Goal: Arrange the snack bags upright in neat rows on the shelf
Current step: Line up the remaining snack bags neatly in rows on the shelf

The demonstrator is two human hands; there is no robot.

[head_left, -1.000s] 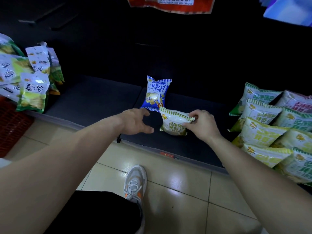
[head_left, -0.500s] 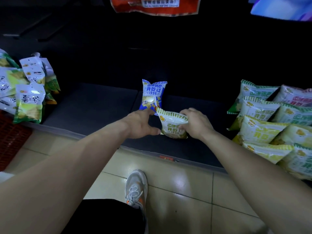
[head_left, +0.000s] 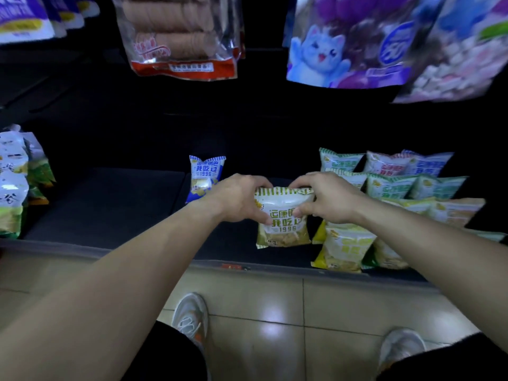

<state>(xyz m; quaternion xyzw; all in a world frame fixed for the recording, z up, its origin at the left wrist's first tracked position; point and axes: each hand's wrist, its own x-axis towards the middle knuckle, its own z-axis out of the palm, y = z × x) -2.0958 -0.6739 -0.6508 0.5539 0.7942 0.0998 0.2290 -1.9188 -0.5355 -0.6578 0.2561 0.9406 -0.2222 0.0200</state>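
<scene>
A yellow-green snack bag [head_left: 281, 229] stands upright near the front of the dark bottom shelf [head_left: 110, 204]. My left hand [head_left: 242, 199] grips its upper left corner and my right hand [head_left: 327, 199] grips its upper right corner. A blue snack bag [head_left: 204, 174] stands upright behind and to the left of it. Rows of green, yellow and pink snack bags [head_left: 393, 188] lean to the right of it.
Other snack bags [head_left: 16, 182] stand at the shelf's left end. A biscuit pack [head_left: 181, 34] and a purple cat bag [head_left: 343, 39] hang above. The shelf's front lip [head_left: 233, 266] meets the tiled floor, where my two shoes [head_left: 189, 314] stand.
The yellow-green bag went from tilted on the shelf to upright, shifted right beside the rows. Both hands now hold its top corners. The view has tilted upward.
</scene>
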